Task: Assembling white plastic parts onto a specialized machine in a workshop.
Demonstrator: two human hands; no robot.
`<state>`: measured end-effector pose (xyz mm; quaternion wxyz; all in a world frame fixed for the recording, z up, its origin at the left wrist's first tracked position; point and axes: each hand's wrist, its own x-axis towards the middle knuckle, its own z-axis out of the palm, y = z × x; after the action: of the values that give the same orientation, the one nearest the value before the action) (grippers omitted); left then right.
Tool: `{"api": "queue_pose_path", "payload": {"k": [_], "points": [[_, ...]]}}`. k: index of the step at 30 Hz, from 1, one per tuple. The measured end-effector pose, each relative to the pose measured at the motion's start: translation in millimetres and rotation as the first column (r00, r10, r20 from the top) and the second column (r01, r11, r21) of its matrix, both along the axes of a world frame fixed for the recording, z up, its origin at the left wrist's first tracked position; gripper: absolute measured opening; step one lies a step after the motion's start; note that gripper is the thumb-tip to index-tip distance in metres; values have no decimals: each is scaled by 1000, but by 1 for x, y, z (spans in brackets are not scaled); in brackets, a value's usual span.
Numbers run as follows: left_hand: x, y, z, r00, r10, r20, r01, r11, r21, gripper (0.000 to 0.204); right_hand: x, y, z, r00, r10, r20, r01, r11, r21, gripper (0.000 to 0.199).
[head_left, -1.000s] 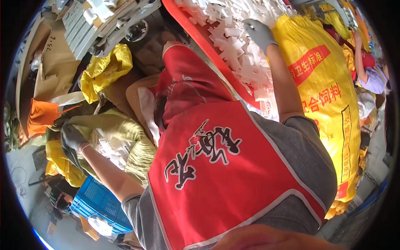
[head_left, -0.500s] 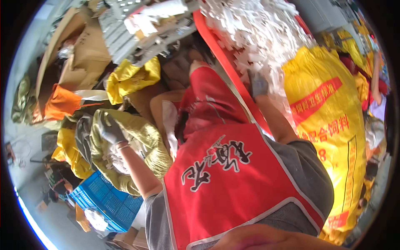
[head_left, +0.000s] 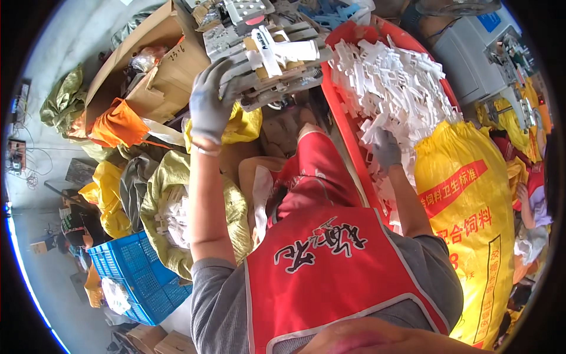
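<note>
A white pistol-shaped plastic part [head_left: 283,52] lies on the metal fixture [head_left: 277,91] ahead of me. At the fixture's left edge is my left hand [head_left: 210,106], in a pale grey glove, with fingers stretched apart and nothing seen in them. My gloved right hand [head_left: 386,148] is at the near side of the red tub [head_left: 337,97], its fingers closed on a white plastic piece [head_left: 371,128]. A heap of similar white pieces [head_left: 395,82] fills the tub around it; the fingertips are partly hidden.
An olive woven sack [head_left: 227,206] with white pieces stands left of my legs, beside a blue crate [head_left: 138,271]. A cardboard box [head_left: 168,74] is at the far left. A full yellow sack [head_left: 466,236] leans against the tub on my right. Another person's arm [head_left: 525,206] shows far right.
My left hand has moved from the olive sack up to the fixture's left edge. My right hand stays in the tub, and its fingers now show on a white piece. The view has shifted.
</note>
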<state>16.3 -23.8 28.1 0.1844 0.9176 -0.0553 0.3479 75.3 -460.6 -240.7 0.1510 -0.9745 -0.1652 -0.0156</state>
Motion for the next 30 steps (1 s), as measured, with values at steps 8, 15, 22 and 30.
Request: {"api": "queue_pose_path", "payload": {"k": [8, 15, 22, 30], "points": [[45, 5, 7, 962, -187, -201, 152, 973, -176, 30, 47, 35, 116, 997, 66, -39, -5, 560, 828, 55], [-34, 37, -40, 997, 74, 27, -43, 796, -603, 27, 87, 160, 248, 771, 450, 452, -636, 579, 510, 40], [-167, 61, -81, 880, 452, -148, -459, 728, -509, 27, 114, 218, 258, 574, 683, 452, -796, 596, 110, 42], [-246, 79, -130, 776, 596, -208, -590, 569, -573, 27, 93, 162, 262, 674, 576, 463, -726, 632, 270, 38]]}}
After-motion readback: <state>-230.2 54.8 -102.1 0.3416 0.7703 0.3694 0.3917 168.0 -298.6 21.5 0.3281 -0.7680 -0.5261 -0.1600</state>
